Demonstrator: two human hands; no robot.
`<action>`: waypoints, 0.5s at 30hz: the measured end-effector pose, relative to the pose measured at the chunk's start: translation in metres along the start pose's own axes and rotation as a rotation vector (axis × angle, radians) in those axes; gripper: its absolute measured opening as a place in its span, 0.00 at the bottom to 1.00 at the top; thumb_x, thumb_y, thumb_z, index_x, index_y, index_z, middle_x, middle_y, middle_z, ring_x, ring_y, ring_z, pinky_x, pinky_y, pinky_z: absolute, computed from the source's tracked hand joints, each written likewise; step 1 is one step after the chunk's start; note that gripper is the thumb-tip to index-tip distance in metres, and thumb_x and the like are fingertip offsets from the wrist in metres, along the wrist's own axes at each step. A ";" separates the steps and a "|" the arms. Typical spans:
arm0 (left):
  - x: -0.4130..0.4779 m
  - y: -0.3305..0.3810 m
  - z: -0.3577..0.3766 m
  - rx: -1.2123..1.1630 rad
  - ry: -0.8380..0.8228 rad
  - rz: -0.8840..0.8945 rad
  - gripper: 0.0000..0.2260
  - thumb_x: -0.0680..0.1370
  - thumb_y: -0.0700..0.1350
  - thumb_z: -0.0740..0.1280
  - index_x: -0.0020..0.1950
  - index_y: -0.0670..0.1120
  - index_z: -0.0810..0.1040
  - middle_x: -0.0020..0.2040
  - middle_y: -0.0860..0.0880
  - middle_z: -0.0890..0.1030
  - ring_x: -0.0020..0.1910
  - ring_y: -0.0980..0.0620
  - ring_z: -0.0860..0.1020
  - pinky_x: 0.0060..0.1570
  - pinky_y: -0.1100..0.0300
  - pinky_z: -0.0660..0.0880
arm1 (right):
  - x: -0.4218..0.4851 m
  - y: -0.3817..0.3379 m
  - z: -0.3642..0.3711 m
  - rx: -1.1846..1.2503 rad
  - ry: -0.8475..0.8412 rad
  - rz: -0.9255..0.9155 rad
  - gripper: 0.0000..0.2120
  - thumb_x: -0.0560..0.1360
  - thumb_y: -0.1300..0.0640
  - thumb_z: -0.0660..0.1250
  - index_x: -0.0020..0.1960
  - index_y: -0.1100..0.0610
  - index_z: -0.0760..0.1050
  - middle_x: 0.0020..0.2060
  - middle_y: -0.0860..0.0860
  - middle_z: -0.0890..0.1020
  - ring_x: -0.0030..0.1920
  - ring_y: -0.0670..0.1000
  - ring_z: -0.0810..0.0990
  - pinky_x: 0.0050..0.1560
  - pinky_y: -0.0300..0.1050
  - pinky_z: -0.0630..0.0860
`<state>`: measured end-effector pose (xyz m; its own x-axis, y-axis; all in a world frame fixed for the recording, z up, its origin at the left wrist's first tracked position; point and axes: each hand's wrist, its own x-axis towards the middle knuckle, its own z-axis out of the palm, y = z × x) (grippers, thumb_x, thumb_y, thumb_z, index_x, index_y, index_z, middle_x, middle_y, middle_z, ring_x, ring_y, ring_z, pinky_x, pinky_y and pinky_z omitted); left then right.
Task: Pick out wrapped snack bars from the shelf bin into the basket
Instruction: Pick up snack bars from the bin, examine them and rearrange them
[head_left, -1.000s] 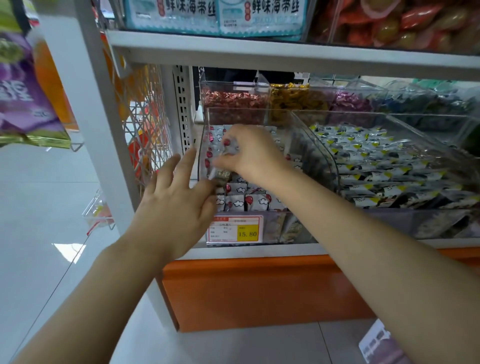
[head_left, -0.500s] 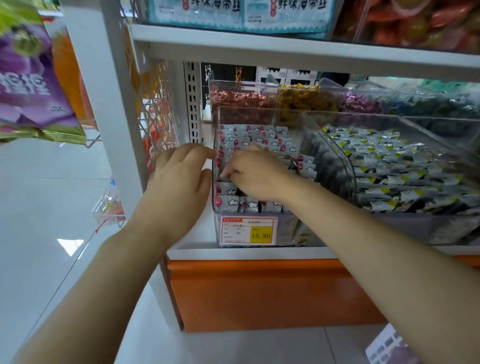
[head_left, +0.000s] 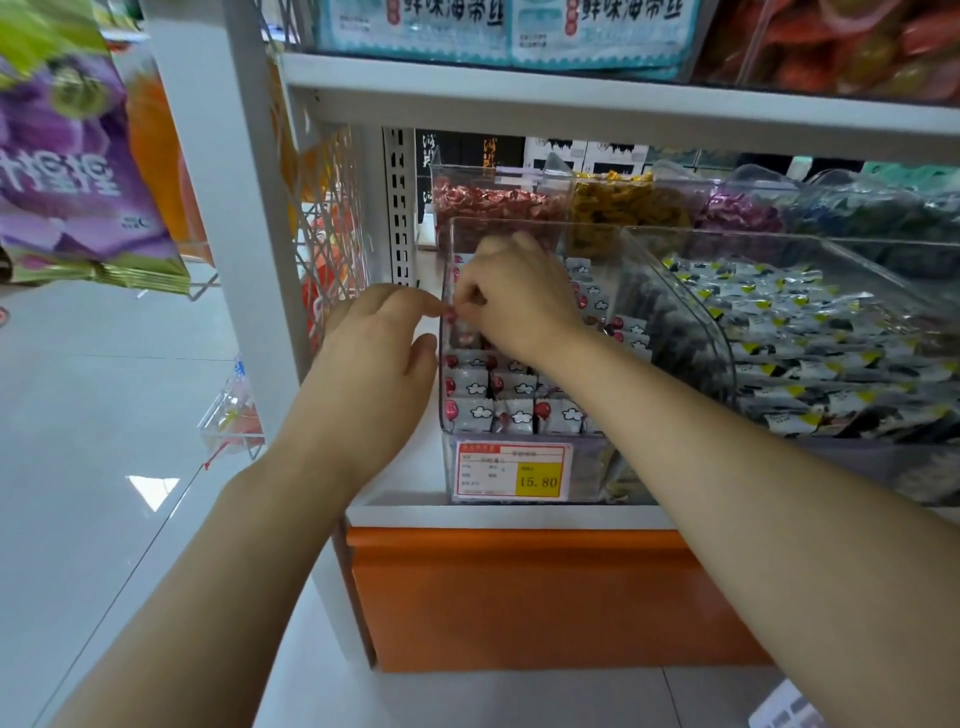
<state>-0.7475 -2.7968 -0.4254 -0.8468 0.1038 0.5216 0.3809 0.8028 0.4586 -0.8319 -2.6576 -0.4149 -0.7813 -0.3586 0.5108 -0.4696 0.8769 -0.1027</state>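
Your left hand (head_left: 374, 364) hovers just left of the bin (head_left: 582, 224), fingers curled. I cannot tell if they hold anything; likely ready to collect. Your right hand (head_left: 519, 306), inside the bin, pinches a bar (head_left: 451, 315) at its left wall. No basket shows.

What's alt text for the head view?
Right hand reaches into a clear shelf bin of grey wrapped bars and pinches a snack bar at its left wall. Left hand hovers just outside that wall. A 15.80 price tag hangs below.
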 end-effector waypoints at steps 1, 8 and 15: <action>0.000 0.000 0.000 -0.006 0.008 0.003 0.15 0.78 0.36 0.59 0.63 0.44 0.74 0.64 0.45 0.74 0.65 0.45 0.69 0.66 0.54 0.63 | -0.001 0.000 -0.005 0.124 0.064 0.046 0.04 0.75 0.58 0.65 0.45 0.54 0.78 0.45 0.45 0.74 0.52 0.48 0.71 0.49 0.41 0.67; -0.004 0.010 -0.004 -0.069 0.152 -0.004 0.12 0.80 0.41 0.59 0.60 0.44 0.77 0.54 0.49 0.75 0.49 0.56 0.70 0.46 0.74 0.62 | -0.044 -0.008 -0.055 0.750 0.643 0.330 0.04 0.78 0.62 0.61 0.45 0.57 0.70 0.38 0.48 0.76 0.34 0.51 0.78 0.36 0.46 0.77; -0.015 0.039 -0.004 -0.647 -0.041 -0.238 0.13 0.82 0.48 0.53 0.47 0.45 0.75 0.39 0.42 0.79 0.25 0.59 0.73 0.25 0.67 0.70 | -0.099 -0.011 -0.070 1.435 0.448 0.704 0.06 0.79 0.63 0.59 0.46 0.63 0.72 0.33 0.53 0.80 0.28 0.47 0.80 0.30 0.40 0.78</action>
<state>-0.7181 -2.7690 -0.4129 -0.9434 0.0000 0.3318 0.3169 0.2959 0.9011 -0.7209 -2.6090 -0.4048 -0.9376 0.2914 0.1896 -0.2693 -0.2639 -0.9262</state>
